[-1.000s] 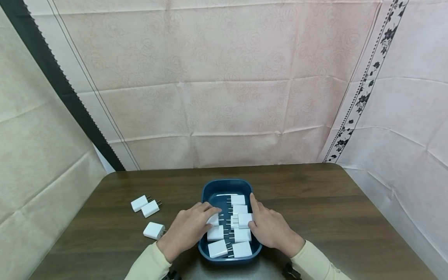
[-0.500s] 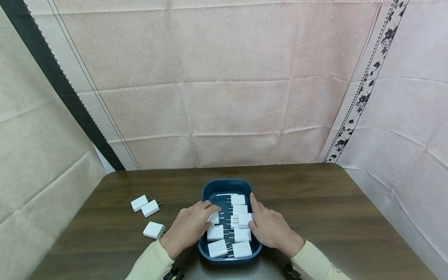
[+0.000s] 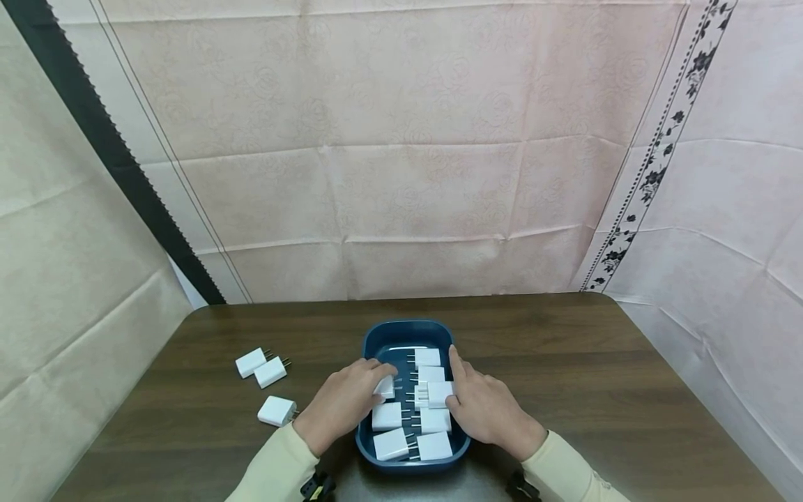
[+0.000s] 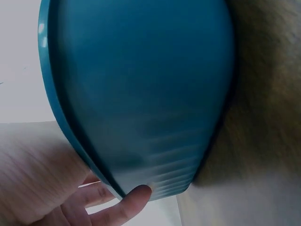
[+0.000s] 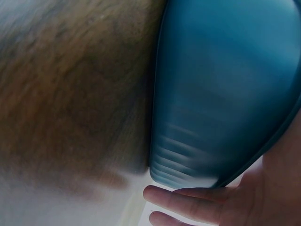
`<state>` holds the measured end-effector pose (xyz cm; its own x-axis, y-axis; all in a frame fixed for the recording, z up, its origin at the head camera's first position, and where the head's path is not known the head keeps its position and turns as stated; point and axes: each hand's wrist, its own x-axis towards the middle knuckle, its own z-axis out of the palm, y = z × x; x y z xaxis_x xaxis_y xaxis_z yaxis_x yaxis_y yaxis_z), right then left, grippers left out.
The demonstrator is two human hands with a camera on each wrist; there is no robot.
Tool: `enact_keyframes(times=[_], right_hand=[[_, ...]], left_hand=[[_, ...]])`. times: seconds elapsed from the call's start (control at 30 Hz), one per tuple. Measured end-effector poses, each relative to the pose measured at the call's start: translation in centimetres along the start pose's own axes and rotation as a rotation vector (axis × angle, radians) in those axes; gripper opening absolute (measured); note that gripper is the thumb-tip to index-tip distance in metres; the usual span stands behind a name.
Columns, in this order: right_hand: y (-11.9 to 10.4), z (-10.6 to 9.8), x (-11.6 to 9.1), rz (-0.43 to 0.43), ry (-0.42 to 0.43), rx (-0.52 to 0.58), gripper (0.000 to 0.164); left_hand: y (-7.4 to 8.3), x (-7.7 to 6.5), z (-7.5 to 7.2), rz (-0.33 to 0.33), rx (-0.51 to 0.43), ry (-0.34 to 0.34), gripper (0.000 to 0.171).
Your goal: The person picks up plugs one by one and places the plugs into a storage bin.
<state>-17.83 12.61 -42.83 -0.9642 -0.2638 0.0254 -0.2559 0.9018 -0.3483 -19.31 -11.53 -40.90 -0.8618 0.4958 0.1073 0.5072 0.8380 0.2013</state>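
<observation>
A navy-blue plastic tray holds several white wall chargers with metal prongs, laid in two columns with prongs facing inward. My left hand reaches over its left rim, holding a white charger between index finger and thumb, partly covered by them. In the left wrist view a fingertip lies by the ribbed outer wall. On the right side, my right hand grips the tray edge, index finger stretched along the rim, thumb over it beside a charger. The right wrist view shows fingers outside the wall.
Three loose chargers lie on the brown wooden table left of the tray: two together and a single charger near my left wrist. Pale cloth hangs behind the table and along both sides.
My left hand has moved slightly right and away from me, and the charger under its fingers has shifted the same way. My right hand and the tray have stayed put.
</observation>
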Motion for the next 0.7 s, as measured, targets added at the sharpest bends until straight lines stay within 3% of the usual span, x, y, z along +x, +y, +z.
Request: enact_keyframes(times=[0.3,0.7], right_hand=[[0.01,0.05,-0.03,-0.001,0.013,0.000,0.074],[0.09,0.08,0.06,-0.005,0.009,0.001,0.074]], left_hand=[[0.02,0.32,0.08,-0.029,-0.041,-0.050,0.042],[0.12,0.50,0.07,-0.024,-0.028,-0.081,0.043]])
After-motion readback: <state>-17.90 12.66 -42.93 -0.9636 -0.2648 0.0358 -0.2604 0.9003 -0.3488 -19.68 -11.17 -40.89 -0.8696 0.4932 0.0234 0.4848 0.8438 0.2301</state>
